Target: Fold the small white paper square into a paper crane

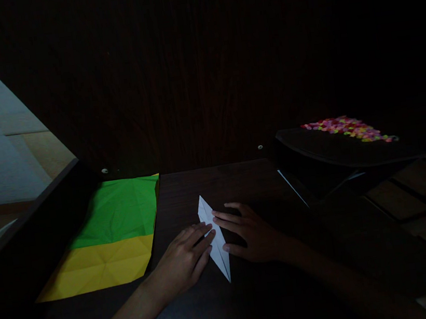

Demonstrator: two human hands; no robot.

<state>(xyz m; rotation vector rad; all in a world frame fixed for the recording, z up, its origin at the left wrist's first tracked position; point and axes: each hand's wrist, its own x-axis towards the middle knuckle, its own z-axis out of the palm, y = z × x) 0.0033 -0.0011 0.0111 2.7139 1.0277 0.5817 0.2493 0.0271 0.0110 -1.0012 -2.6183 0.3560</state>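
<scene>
A white paper point(214, 238), folded into a long, narrow shape pointed at both ends, is laid flat on the dark counter point(248, 186), its length running away from the person and slightly leftward. It is pressed down from both sides: the left hand point(185, 260) is laid on its left edge, the right hand point(252, 233) on its right. The fingers point(226, 219) of both hands are stretched flat and slightly spread, nothing being pinched. A green sheet point(123, 210) overlapping a yellow sheet point(101, 265) is seen well to the left.
</scene>
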